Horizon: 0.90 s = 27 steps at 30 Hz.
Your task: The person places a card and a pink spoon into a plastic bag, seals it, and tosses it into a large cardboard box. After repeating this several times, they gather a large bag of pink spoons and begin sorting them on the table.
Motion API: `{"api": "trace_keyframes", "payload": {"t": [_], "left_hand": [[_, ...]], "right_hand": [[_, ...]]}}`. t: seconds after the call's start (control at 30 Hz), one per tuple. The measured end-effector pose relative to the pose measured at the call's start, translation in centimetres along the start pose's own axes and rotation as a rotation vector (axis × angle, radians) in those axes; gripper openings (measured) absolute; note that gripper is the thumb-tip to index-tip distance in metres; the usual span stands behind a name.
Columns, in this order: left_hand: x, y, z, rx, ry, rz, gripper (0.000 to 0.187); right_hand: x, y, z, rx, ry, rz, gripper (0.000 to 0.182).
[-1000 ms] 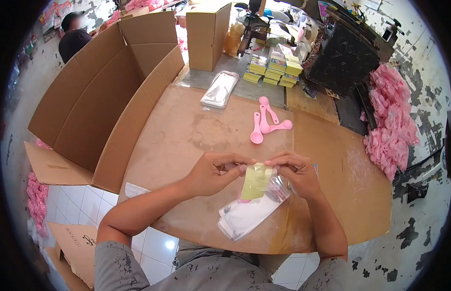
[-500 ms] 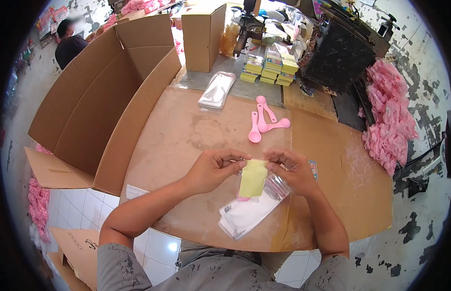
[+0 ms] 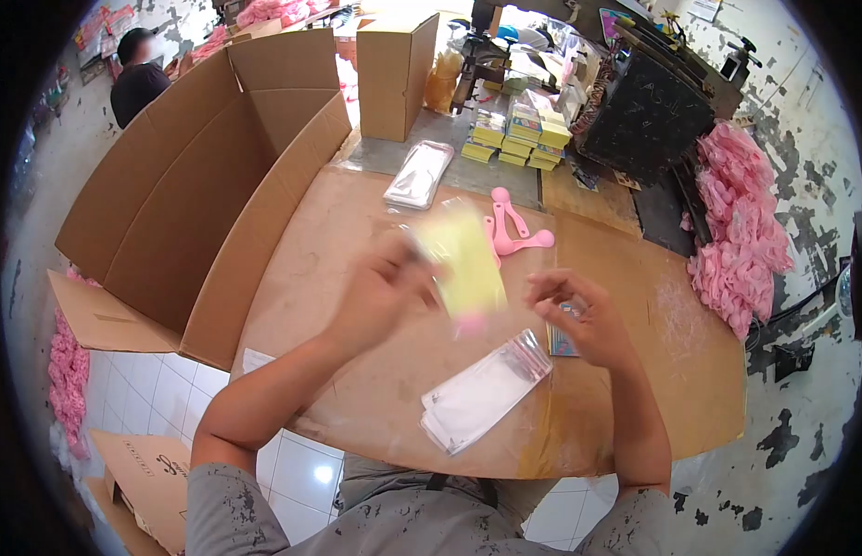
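Note:
My left hand (image 3: 383, 285), blurred by motion, grips a clear plastic bag by its edge. Inside the bag a yellow card (image 3: 463, 264) shows, with something pink at its lower end. My right hand (image 3: 579, 315) is apart from the bag, fingers loosely curved with gaps between them and nothing in them. Partly under that hand lies a small stack of printed cards (image 3: 563, 341). Just below both hands are flat clear plastic bags (image 3: 487, 394). Several pink measuring spoons (image 3: 519, 243) lie beyond the held bag, which partly covers them.
A large open cardboard box (image 3: 204, 195) stands at the left. Behind are another stack of clear bags (image 3: 419, 174), bundles of yellow cards (image 3: 516, 134) and an upright carton (image 3: 394, 79). A black machine (image 3: 649, 102) and pink bagged goods (image 3: 741, 232) are at right. Far left, a person (image 3: 139, 79).
My left hand has swung the bag with the yellow card up and leftward, off the flat bags. My right hand has let go of it and moved slightly right.

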<state>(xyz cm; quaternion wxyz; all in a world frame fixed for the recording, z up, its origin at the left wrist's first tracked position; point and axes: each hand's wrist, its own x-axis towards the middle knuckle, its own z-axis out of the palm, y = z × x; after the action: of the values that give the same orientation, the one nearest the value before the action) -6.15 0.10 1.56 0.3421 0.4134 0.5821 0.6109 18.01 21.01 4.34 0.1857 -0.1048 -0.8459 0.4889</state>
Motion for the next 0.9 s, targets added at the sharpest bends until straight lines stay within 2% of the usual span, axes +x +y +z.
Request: {"api": "trace_keyframes", "payload": {"t": [0.07,0.17,0.2,0.27,0.33,0.43,0.53,0.63,0.67,0.77,0.87,0.9], "left_hand": [[0.8,2.7,-1.5,-0.44,0.335,0.417,0.047],[1.4,3.6,-1.6,-0.655,0.468,0.384,0.05],[1.8,0.4,-1.3,-0.397,0.428,0.421,0.036],[0.6,-1.8,1.5,-0.048,0.158,0.126,0.021],[-0.8,-2.9,4.4,0.406,-0.168,0.085,0.033],[-1.9,-4.7,7.5,0.772,-0.199,0.457,0.027],[-1.4,-5.4,7.7,0.675,-0.148,0.548,0.027],[-1.9,-4.3,7.8,0.403,-0.187,0.081,0.019],[-1.8,-4.4,7.8,0.377,-0.174,0.084,0.018],[-1.8,-4.5,7.8,0.371,-0.156,0.119,0.017],[-1.7,-4.5,7.8,0.485,-0.171,0.194,0.016],[-1.7,-4.6,7.8,0.505,-0.172,0.2,0.015]], "right_hand": [[-0.7,0.9,-3.0,-0.236,0.046,0.013,0.035],[-3.0,3.4,-5.9,-0.617,0.11,0.072,0.04],[-3.8,4.3,-6.8,-0.659,0.064,0.064,0.04],[-5.0,5.8,-8.0,-0.742,-0.034,0.05,0.039],[-5.3,6.5,-7.8,-0.595,0.019,0.077,0.034],[-5.2,6.7,-7.5,-0.496,0.106,0.116,0.029],[-5.7,7.7,-7.2,-0.407,0.181,0.156,0.025],[-5.7,7.1,-6.7,-0.277,0.273,0.189,0.022],[-5.7,6.7,-6.6,-0.23,0.304,0.2,0.02],[-5.7,6.6,-6.5,-0.349,0.277,0.183,0.016],[-5.5,7.5,-6.7,-0.671,0.34,-0.107,0.013],[-5.8,7.3,-6.4,-0.532,0.338,-0.061,0.014]]}}
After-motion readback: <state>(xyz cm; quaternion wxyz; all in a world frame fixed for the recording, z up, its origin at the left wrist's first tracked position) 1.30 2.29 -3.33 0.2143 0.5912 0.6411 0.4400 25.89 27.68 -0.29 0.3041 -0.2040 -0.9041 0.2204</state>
